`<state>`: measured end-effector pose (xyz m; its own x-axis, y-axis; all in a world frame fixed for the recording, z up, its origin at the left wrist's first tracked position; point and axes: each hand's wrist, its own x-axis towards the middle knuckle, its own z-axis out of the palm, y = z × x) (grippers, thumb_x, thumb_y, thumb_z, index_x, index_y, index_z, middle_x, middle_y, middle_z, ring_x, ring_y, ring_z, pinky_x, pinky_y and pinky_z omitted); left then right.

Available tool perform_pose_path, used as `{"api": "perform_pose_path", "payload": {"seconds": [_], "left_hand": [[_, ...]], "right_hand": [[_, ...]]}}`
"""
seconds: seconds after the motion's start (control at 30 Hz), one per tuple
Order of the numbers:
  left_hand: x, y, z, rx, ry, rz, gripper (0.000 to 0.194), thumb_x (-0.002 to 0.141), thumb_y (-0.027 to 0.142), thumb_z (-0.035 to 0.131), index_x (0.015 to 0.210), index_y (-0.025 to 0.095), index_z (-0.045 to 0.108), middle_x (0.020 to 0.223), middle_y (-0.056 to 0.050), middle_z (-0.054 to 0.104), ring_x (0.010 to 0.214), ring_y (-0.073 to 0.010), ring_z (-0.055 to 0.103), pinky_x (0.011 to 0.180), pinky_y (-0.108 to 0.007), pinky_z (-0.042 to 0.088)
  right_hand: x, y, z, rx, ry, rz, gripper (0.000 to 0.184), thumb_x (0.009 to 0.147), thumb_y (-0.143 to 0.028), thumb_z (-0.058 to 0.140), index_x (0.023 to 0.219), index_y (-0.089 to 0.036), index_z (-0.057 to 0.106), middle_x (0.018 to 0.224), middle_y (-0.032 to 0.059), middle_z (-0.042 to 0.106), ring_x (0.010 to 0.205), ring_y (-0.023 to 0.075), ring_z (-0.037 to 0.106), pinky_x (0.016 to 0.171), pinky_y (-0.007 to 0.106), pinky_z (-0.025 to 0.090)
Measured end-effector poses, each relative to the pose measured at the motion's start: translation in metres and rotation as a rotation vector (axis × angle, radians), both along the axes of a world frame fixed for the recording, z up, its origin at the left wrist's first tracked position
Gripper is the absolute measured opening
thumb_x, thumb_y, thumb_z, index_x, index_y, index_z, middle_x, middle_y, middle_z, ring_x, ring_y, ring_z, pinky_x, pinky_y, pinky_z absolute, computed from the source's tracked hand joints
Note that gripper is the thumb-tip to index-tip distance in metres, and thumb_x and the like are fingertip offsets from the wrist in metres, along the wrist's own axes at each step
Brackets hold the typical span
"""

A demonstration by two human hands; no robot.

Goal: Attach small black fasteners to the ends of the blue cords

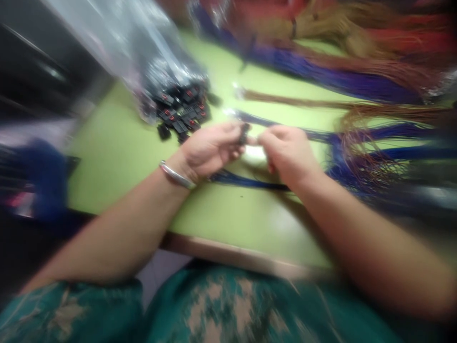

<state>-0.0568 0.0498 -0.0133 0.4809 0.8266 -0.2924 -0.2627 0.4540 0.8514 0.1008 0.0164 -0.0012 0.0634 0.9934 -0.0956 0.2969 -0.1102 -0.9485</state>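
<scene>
Left hand (214, 147), at centre of frame, grips a small black plug (244, 134) at its fingertips; a silver bracelet (176, 175) circles the wrist. Right hand (287, 152), just right of centre, has its fingers curled closed near the plug; blur hides whether they pinch anything. Upper left of centre, loose black plugs (181, 114) with orange-red parts lie at the end of a clear plastic bag (153, 40). Purple wires (321, 76) cross the upper right of the green table (221, 212).
</scene>
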Motion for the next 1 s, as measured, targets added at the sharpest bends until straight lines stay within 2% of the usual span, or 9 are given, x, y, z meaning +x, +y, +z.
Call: {"api": "perform_pose_path", "payload": {"seconds": [0.43, 0.6, 0.83, 1.0], "left_hand": [[0.002, -0.0015, -0.004, 0.044, -0.007, 0.008, 0.02, 0.076, 0.01, 0.063, 0.096, 0.01, 0.063, 0.076, -0.004, 0.062, 0.063, -0.0082, 0.06, 0.062, -0.02, 0.048], [-0.0012, 0.0005, -0.0064, 0.078, -0.023, 0.003, 0.023, 0.075, 0.011, 0.065, 0.098, 0.012, 0.062, 0.079, -0.005, 0.064, 0.065, -0.0095, 0.06, 0.065, -0.023, 0.049], [-0.0034, 0.0033, -0.0085, 0.048, -0.048, -0.034, 0.023, 0.078, 0.01, 0.061, 0.1, 0.011, 0.06, 0.08, -0.006, 0.065, 0.067, -0.0099, 0.061, 0.066, -0.022, 0.049], [-0.0024, 0.001, -0.0083, 0.054, -0.036, -0.033, 0.025, 0.075, 0.012, 0.065, 0.099, 0.011, 0.061, 0.081, -0.006, 0.065, 0.07, -0.0114, 0.062, 0.068, -0.025, 0.05]], "right_hand": [[0.0006, 0.0025, -0.003, 0.067, -0.138, 0.036, 0.019, 0.067, -0.018, 0.054, 0.049, -0.017, 0.051, 0.039, -0.0046, 0.042, 0.041, 0.0069, 0.039, 0.041, 0.02, 0.03], [0.0019, 0.0031, -0.0036, 0.065, -0.136, 0.046, 0.019, 0.067, -0.021, 0.055, 0.048, -0.017, 0.051, 0.039, -0.0043, 0.042, 0.04, 0.0072, 0.04, 0.039, 0.02, 0.03], [0.0021, 0.0042, -0.0038, 0.031, -0.114, 0.028, 0.014, 0.066, -0.017, 0.051, 0.052, -0.016, 0.056, 0.039, -0.0053, 0.042, 0.038, 0.0069, 0.038, 0.039, 0.02, 0.03], [0.0013, 0.0029, -0.0007, 0.009, -0.101, 0.022, 0.014, 0.066, -0.016, 0.051, 0.053, -0.016, 0.056, 0.039, -0.0051, 0.044, 0.038, 0.0071, 0.04, 0.039, 0.02, 0.031]]}}
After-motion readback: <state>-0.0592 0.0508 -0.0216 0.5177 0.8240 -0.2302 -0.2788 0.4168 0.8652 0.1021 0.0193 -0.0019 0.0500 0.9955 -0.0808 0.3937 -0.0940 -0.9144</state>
